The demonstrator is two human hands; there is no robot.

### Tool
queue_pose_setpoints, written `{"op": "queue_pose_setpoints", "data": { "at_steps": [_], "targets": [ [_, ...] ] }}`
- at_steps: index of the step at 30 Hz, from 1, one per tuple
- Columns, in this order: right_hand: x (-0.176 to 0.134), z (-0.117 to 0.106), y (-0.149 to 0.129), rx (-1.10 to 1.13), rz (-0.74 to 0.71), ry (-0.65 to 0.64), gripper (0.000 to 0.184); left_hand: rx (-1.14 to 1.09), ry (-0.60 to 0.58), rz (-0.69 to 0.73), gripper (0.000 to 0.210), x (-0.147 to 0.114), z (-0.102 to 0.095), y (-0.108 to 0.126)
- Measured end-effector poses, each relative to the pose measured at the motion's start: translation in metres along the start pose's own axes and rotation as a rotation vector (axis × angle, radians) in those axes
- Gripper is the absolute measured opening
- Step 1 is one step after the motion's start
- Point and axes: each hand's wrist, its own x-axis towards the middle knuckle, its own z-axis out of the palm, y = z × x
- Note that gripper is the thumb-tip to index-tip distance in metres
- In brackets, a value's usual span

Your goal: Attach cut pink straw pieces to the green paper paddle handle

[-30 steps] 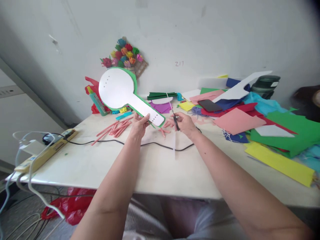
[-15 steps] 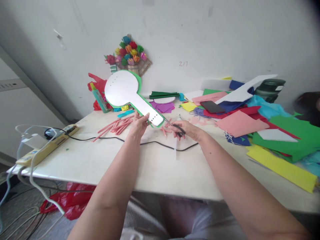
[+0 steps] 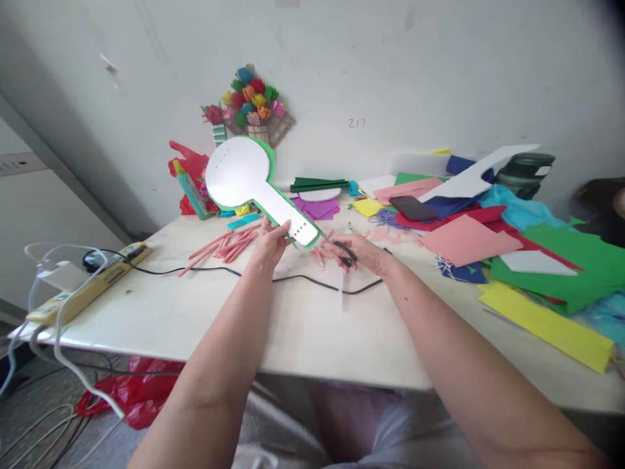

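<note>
My left hand (image 3: 273,241) pinches the handle part of a white paddle-shaped cutout (image 3: 239,172), thumb on its front face. Green sheet (image 3: 271,159) backs the cutout and shows as an uneven border around it. Small dark holes dot the round head and the handle's end. Black-handled scissors (image 3: 347,251) are gripped in my right hand (image 3: 359,251), their blades pointing at the lower right end of the handle, by the green edge. The fingers partly hide the scissors. Both hands are held above the table (image 3: 312,332).
Pink rolled sticks (image 3: 229,246) lie left of my hands, beside a green glue bottle (image 3: 191,189). A black cable (image 3: 312,279) crosses the table from a power strip (image 3: 88,283). Coloured sheets (image 3: 471,238) and a phone (image 3: 413,208) cover the right side. Paper flowers (image 3: 251,98) stand behind.
The scissors and my right hand have shifted very slightly left along the cutout's handle end. The whole view has moved a little; both grips are the same.
</note>
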Motion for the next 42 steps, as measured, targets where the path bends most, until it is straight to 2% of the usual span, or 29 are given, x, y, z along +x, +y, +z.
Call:
{"op": "queue_pose_setpoints", "data": {
  "at_steps": [10,20,25,29,42],
  "targets": [
    [0.0016,-0.0004,-0.0004,0.003,-0.012,0.03,0.027,-0.005,-0.001,0.005,0.053,0.0002,-0.0017,-0.0005],
    [0.0023,-0.0001,0.0032,0.071,-0.091,0.101,0.031,-0.005,0.002,0.028,0.05,0.001,-0.0032,-0.0004],
    [0.0014,0.0013,0.0019,0.091,-0.094,0.091,0.036,0.007,0.02,0.048,0.049,0.0003,-0.0016,0.0005],
    [-0.0005,0.0019,-0.001,0.077,-0.064,0.082,0.036,-0.031,-0.018,0.044,0.053,0.0003,-0.0021,-0.0004],
    [0.0059,0.0041,0.0041,0.115,-0.11,0.055,0.03,-0.035,-0.069,0.012,0.053,0.0021,-0.0029,-0.0059]
  ]
}}
